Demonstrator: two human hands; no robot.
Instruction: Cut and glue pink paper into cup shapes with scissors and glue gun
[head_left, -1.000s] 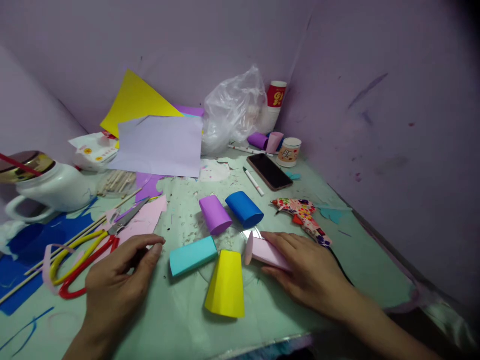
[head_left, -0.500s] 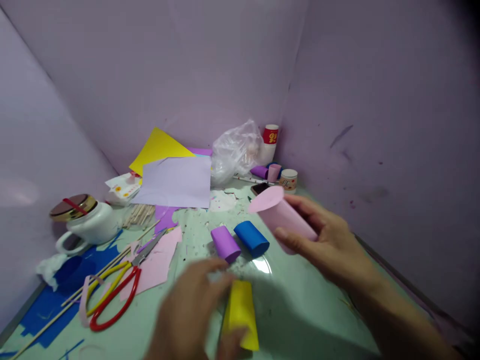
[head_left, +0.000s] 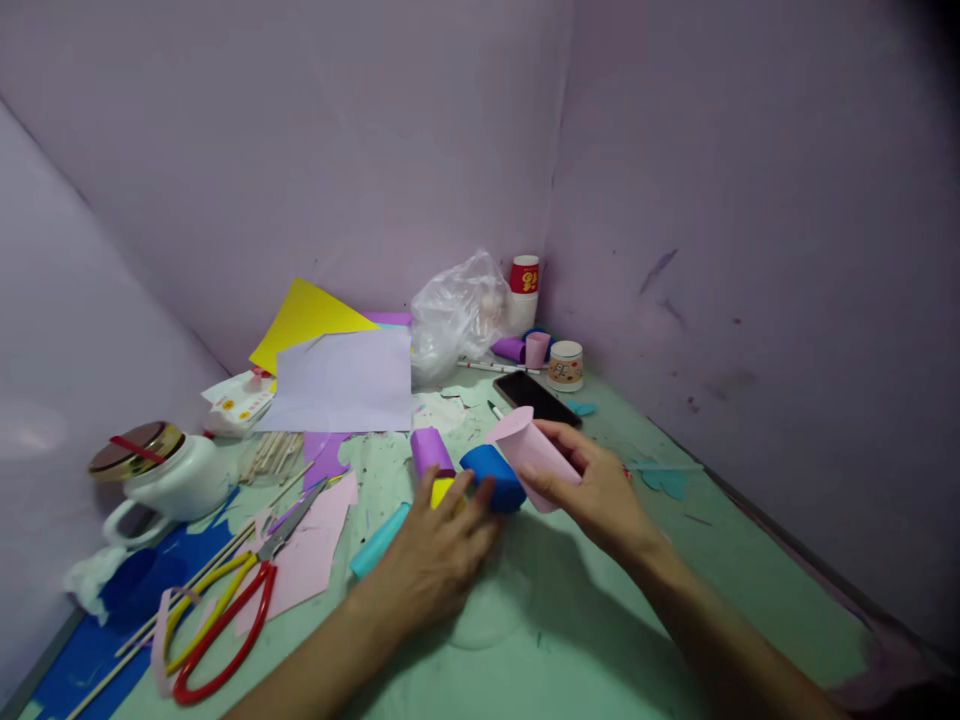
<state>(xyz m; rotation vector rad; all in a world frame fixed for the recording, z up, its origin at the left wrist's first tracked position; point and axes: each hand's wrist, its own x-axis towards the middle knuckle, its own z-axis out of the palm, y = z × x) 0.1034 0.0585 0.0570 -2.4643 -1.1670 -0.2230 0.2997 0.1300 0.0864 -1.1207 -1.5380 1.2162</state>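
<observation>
In my right hand (head_left: 592,485) I hold a pink paper tube (head_left: 541,462), tilted, its open rim up to the left. The fingers are closed round its lower part. My left hand (head_left: 442,545) curls palm down over a yellow paper tube (head_left: 442,490); only a bit of yellow shows between the fingers, and the thumb is hidden. Just beyond those fingers lie a purple paper tube (head_left: 430,452) and a blue paper tube (head_left: 491,475). The left fingertips reach the blue one. Left of this hand rests a light blue paper tube (head_left: 381,540), partly covered.
Scissors (head_left: 225,640) lie at left on paper scraps and thin sticks. Behind them stands a white lidded mug (head_left: 180,485). Paper sheets (head_left: 345,385), a plastic bag (head_left: 457,315) and paper cups (head_left: 525,290) are at the back. A phone (head_left: 536,395) lies beyond my right hand.
My left hand has moved forward with the yellow tube, up to the purple and blue ones. My right hand has shifted left with the pink tube. The view has moved slightly, showing the whole phone.
</observation>
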